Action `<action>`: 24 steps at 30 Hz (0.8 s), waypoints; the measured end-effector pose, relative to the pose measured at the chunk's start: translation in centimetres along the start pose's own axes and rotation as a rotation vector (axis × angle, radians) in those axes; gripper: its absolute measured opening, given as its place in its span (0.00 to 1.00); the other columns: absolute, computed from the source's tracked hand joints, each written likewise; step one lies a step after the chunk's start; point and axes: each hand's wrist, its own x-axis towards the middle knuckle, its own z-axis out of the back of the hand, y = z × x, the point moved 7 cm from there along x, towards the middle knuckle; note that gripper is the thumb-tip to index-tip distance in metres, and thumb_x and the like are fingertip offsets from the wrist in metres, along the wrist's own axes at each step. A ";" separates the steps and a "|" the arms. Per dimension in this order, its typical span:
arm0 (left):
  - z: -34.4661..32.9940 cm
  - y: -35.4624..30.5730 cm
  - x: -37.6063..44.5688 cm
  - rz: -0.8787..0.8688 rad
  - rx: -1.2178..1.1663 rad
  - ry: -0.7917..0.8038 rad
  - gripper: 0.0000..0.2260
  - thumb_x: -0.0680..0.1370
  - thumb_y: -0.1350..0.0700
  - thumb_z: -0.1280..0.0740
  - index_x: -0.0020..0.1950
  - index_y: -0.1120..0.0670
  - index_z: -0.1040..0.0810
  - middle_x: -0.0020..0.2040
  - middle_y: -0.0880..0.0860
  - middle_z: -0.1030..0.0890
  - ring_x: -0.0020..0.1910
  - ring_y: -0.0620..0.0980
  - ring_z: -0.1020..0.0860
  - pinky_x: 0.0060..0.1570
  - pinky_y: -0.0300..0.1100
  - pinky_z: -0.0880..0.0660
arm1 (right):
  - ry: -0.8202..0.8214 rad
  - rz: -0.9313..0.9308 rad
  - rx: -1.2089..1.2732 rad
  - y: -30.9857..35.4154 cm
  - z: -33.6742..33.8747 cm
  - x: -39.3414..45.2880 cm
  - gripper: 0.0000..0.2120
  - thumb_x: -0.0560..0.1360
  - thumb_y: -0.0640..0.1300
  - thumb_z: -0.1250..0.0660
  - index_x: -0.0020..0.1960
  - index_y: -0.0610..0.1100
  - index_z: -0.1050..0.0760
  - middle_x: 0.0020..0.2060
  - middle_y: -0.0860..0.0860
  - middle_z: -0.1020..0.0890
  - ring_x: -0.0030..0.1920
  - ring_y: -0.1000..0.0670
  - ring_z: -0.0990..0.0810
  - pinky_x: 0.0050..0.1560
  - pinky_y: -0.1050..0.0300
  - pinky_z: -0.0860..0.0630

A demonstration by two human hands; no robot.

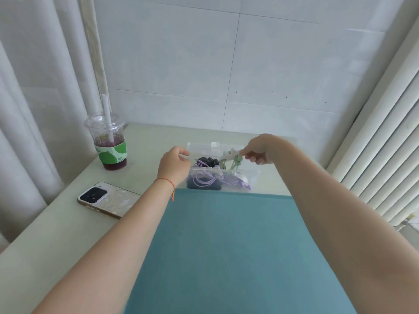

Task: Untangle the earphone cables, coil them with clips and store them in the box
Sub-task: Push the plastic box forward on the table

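A clear box near the tabletop's far edge holds purple cables and dark clips; the right hand pinches a green earphone cable above it, while the left hand, fingers curled, touches its left rim.

Box is clear glossy plastic, cup too. Mat looks like matt teal cloth, table smooth, phone back pearly and shiny.

A home room: curtains, tiled wall, drink cup, phone on table.
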 end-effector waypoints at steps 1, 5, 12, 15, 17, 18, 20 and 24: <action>-0.1 0.2 0.1 -0.013 -0.002 -0.012 0.11 0.76 0.62 0.39 0.56 0.54 0.23 0.51 0.54 0.21 0.47 0.52 0.25 0.45 0.38 0.33 | 0.040 -0.043 -0.075 -0.4 -0.2 0.4 0.13 0.81 0.39 0.41 0.38 0.41 0.28 0.26 0.50 0.30 0.20 0.54 0.36 0.18 0.66 0.42; -0.5 0.4 0.2 -0.047 0.018 -0.075 0.12 0.75 0.62 0.40 0.55 0.54 0.22 0.51 0.56 0.21 0.44 0.52 0.25 0.44 0.38 0.34 | 0.090 -0.091 -0.372 -0.9 -0.7 0.5 0.14 0.82 0.40 0.44 0.38 0.42 0.30 0.26 0.50 0.34 0.26 0.52 0.42 0.25 0.63 0.45; -0.8 0.4 0.2 -0.017 0.039 -0.084 0.15 0.76 0.63 0.41 0.61 0.55 0.26 0.57 0.56 0.23 0.46 0.51 0.28 0.47 0.39 0.34 | -0.046 0.036 -0.781 0.9 -1.7 -0.1 0.19 0.79 0.45 0.37 0.31 0.42 0.35 0.18 0.52 0.33 0.28 0.49 0.35 0.32 0.60 0.35; -0.9 0.3 0.2 0.030 -0.033 -0.050 0.15 0.76 0.63 0.40 0.63 0.55 0.28 0.53 0.54 0.25 0.47 0.52 0.29 0.48 0.40 0.34 | -0.346 0.187 -0.636 1.7 0.2 0.4 0.15 0.71 0.43 0.28 0.33 0.42 0.34 0.30 0.49 0.29 0.38 0.44 0.26 0.37 0.59 0.27; -1.0 0.1 0.4 0.082 -0.187 -0.011 0.08 0.73 0.56 0.39 0.52 0.50 0.27 0.43 0.53 0.28 0.42 0.54 0.31 0.43 0.42 0.36 | -0.462 0.232 -0.411 1.3 1.4 0.3 0.10 0.71 0.40 0.34 0.34 0.40 0.33 0.30 0.47 0.27 0.35 0.44 0.25 0.31 0.60 0.29; -1.0 -0.3 0.5 0.118 -0.258 0.013 0.05 0.70 0.52 0.39 0.44 0.50 0.29 0.39 0.54 0.32 0.40 0.54 0.34 0.41 0.44 0.38 | -0.459 0.218 -0.285 0.7 1.8 0.5 0.08 0.72 0.39 0.38 0.35 0.39 0.31 0.31 0.45 0.25 0.33 0.43 0.24 0.32 0.60 0.27; -1.7 0.2 1.4 0.229 -0.419 0.060 0.12 0.67 0.46 0.40 0.41 0.53 0.27 0.39 0.56 0.29 0.41 0.56 0.31 0.43 0.47 0.33 | -0.386 0.142 -0.026 -1.1 1.7 1.3 0.08 0.74 0.40 0.42 0.41 0.36 0.28 0.37 0.41 0.22 0.36 0.43 0.21 0.40 0.55 0.21; -3.0 1.6 3.2 0.392 -0.602 0.086 0.06 0.73 0.53 0.36 0.42 0.55 0.26 0.42 0.54 0.26 0.44 0.53 0.30 0.45 0.44 0.30 | -0.172 0.032 0.361 -3.5 -0.4 3.6 0.13 0.80 0.47 0.44 0.48 0.39 0.27 0.46 0.42 0.21 0.42 0.44 0.23 0.46 0.55 0.25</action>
